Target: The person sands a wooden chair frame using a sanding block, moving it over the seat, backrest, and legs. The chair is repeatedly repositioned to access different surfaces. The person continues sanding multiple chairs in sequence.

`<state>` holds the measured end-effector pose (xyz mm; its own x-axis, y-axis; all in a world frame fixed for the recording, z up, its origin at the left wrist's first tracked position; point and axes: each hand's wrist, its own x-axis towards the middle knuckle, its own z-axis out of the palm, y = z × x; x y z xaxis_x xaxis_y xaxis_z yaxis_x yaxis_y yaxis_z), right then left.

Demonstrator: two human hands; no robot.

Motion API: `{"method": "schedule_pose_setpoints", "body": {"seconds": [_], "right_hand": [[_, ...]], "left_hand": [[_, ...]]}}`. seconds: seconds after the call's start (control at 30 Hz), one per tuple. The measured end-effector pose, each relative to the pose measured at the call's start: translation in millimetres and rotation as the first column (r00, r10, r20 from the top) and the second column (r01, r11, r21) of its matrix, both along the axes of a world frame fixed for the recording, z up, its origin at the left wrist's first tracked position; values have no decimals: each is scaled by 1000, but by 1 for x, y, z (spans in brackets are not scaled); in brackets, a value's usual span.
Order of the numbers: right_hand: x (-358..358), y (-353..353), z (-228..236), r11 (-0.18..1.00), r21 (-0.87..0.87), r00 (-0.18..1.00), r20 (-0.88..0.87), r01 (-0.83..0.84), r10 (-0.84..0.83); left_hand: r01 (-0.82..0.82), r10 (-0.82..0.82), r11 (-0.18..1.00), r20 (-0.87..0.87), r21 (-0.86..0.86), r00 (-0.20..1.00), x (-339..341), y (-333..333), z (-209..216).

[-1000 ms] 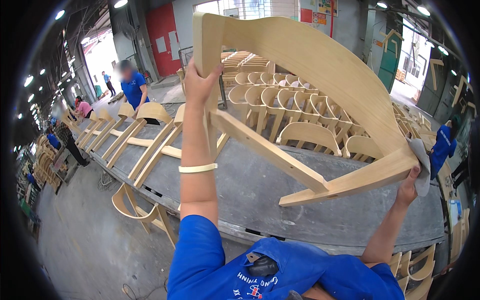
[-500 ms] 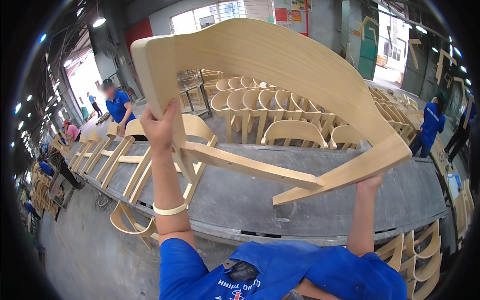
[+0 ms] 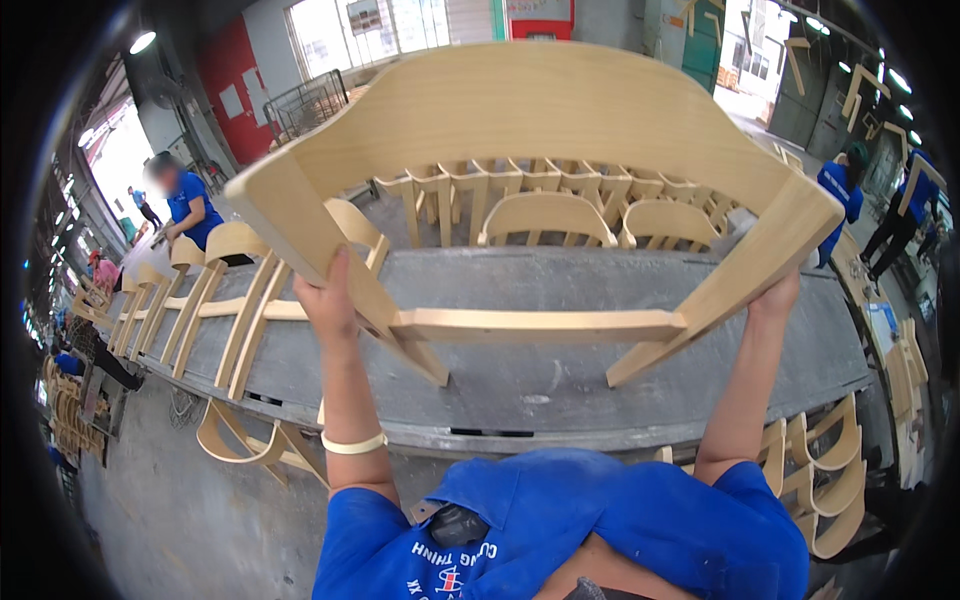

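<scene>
A pale wooden chair back frame point(image 3: 545, 110) is held up in front of me, its broad curved backrest uppermost. Two slanting legs run down from it, joined by a straight crossbar point(image 3: 540, 325). My left hand point(image 3: 330, 300) grips the left leg, thumb on the near side. Around the right leg, my right hand point(image 3: 775, 298) holds from the outer side, its fingers partly hidden behind the wood. The leg ends hang in view over the grey worktable point(image 3: 540, 275); whether they touch it I cannot tell.
Similar chair frames point(image 3: 238, 240) lean in a row along the table's left part. More chair frames point(image 3: 550, 212) stand beyond the table. Others are stacked point(image 3: 835, 490) at the lower right, and one frame point(image 3: 235, 445) sits below the left edge. A co-worker point(image 3: 190, 205) stands at the left.
The chair frame has gone from tilted to nearly level, its left side lower and its right side higher. Both hands keep hold of it. The view has shifted a little.
</scene>
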<state>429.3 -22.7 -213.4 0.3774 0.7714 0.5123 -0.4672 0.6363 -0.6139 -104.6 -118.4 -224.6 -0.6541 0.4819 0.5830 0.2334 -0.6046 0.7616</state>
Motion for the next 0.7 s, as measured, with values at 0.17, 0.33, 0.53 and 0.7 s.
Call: {"method": "schedule_pose_setpoints", "body": {"seconds": [0.17,0.33,0.53,0.7], "right_hand": [[3,4,-4,998,-50,999,-7,-41,41],[-2,-2,-3,988,86,989,81,-132,125],[-19,-28,4,984,-81,987,26,159,-158],[-1,-56,17,710,273,622,347,649,-702]], "left_hand": [[-210,211,977,-28,30,977,20,-5,29],[-225,554,775,-462,591,692,91,7,71],[-188,477,879,-822,438,310,205,162,160],[-339,338,910,-900,239,275,234,242,183]]}}
